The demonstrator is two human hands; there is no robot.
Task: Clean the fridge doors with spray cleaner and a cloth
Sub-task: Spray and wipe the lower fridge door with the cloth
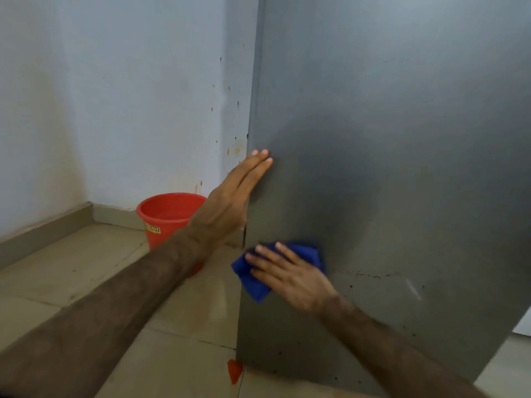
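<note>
Fridge panel [402,168], grey and tall, fills the right side of the view; whether this face is a door or the cabinet side I cannot tell. Its upper part looks fairly even, but the lower part carries dark specks and a thin streak line to the right of the cloth, so wiping there looks unfinished and the job reads as mid-way at best. Pale wall [115,96] behind has orange spatter near the panel edge, not part of the task. Tiled floor [86,282] has an orange smear at the panel's bottom corner. Red bucket [169,216] stands in the corner by the wall, partly hidden by the left forearm. Left hand [232,196] is flat, fingers together and straight, pressed on the panel's left edge, bracing, holding nothing. Right hand [290,275] is spread flat over the blue cloth [253,280], pressing it on the lower panel near the left edge; blurred, likely mid-wipe. Spray cleaner is not in view, so spraying status unknown.
</note>
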